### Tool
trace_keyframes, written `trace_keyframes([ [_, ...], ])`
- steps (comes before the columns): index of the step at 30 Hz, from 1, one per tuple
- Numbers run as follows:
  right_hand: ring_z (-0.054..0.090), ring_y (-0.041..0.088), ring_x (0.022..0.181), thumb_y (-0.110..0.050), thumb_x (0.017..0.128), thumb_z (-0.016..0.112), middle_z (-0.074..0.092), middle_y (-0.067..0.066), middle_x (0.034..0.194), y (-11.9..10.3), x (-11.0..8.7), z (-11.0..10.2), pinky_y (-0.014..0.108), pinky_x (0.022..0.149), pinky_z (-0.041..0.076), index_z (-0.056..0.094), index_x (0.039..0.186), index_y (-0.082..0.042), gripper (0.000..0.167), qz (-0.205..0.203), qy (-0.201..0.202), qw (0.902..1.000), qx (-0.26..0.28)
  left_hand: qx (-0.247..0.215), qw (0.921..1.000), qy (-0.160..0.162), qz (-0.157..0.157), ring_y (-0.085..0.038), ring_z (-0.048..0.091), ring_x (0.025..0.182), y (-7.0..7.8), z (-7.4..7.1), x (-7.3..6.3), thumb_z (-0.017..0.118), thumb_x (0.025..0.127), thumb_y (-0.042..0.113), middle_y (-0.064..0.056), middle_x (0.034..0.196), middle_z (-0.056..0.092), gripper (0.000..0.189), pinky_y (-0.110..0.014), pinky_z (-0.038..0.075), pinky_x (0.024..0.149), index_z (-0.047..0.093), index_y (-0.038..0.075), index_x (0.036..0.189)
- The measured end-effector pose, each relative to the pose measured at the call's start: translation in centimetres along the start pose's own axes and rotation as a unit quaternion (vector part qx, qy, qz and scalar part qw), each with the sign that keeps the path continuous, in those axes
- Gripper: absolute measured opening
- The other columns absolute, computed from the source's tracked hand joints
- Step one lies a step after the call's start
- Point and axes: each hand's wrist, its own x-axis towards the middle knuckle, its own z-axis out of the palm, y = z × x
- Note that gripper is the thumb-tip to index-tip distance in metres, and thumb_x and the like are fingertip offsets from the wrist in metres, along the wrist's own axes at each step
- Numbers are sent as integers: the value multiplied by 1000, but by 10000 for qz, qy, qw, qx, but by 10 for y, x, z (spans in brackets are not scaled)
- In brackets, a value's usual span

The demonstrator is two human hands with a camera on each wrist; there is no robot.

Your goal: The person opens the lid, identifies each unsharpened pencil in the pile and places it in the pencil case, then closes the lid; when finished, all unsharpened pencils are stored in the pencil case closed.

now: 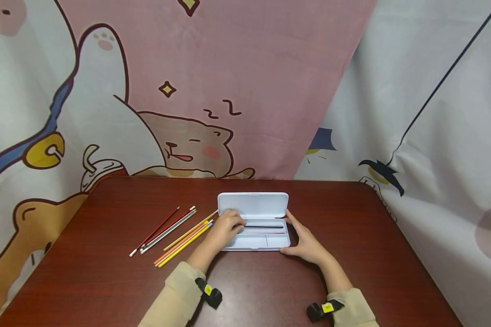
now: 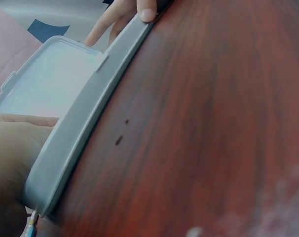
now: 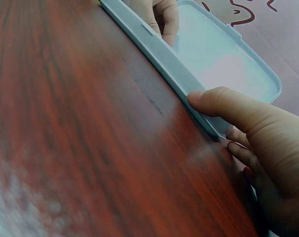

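A white pencil case (image 1: pixel 253 248) lies on the table with its lid (image 1: pixel 253 204) raised at the back. Inside are a dark pencil (image 1: pixel 266 226) and a thin reddish one (image 1: pixel 266 233). My left hand (image 1: pixel 227 227) reaches into the case's left part, its bent fingers at the near end of the dark pencil, which they appear to pinch; the fingertips are partly hidden. At the right end, my right hand (image 1: pixel 308 245) holds the case, with the thumb (image 3: pixel 208 98) on the front edge and the fingers around the side and back corner.
Left of the case, several loose pencils lie slanted: a red pencil (image 1: pixel 159 227), a white-striped pencil (image 1: pixel 169 230), and yellow pencils (image 1: pixel 184 245). The brown table (image 1: pixel 253 290) extends to a patterned cloth (image 1: pixel 270 91) behind it.
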Motion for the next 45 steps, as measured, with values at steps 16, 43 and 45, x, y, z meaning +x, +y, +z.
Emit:
trace_keyframes([
  [16, 37, 22, 130, -22, 67, 88, 47, 6, 138, 1, 0, 0, 40, 107, 23, 13, 155, -19, 116, 99, -10, 9999, -36, -470, 9974, 539, -51, -19, 56, 87, 8, -16, -8, 75, 79, 0, -3, 88, 62, 13, -33, 47, 74, 74, 3, 92],
  [43, 37, 22, 131, -19, 66, 89, 47, 5, 138, 4, 1, 1, 34, 108, 22, 11, 155, -20, 117, -24, -9, 10000, -52, -384, 9895, 1314, -471, -16, 59, 85, -24, -81, -80, 80, 72, -3, -1, 90, 66, 26, -33, 48, 70, 73, 2, 97],
  [45, 37, 22, 130, -19, 66, 89, 47, 5, 138, 3, 0, 1, 29, 107, 21, 12, 155, -19, 117, -56, 3, 10000, -32, -343, 9896, 1257, -603, -16, 59, 84, -29, -86, -86, 80, 73, -3, -2, 90, 67, 26, -34, 48, 69, 73, 2, 98],
])
